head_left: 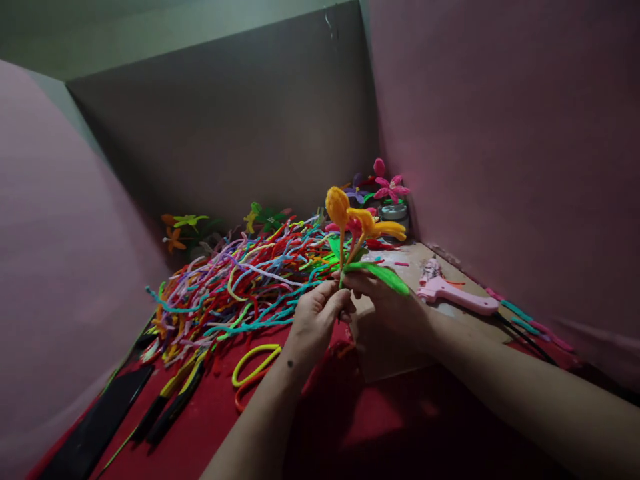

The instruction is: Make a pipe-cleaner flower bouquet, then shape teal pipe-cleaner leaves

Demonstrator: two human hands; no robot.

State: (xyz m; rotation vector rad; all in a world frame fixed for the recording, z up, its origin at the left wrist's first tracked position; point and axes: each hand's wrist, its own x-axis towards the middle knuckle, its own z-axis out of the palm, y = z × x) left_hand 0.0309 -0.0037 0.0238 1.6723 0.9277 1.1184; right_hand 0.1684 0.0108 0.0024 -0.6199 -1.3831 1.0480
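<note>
Both hands meet at the centre of the view around a pipe-cleaner flower [356, 221]. It has yellow-orange petals, an upright stem and a green leaf [387, 275] sticking out to the right. My left hand [316, 319] pinches the stem low down, fingers closed. My right hand [387, 305] is closed around the stem base just under the leaf. The flower stands raised above the red table [360, 427].
A big heap of coloured pipe cleaners [240, 280] covers the table at left. Finished flowers [387, 187] stand in the back corner, others [183, 230] at back left. A pink glue gun [457, 297] lies on cardboard at right. Yellow loops [253, 363] and dark tools [170, 400] lie near left.
</note>
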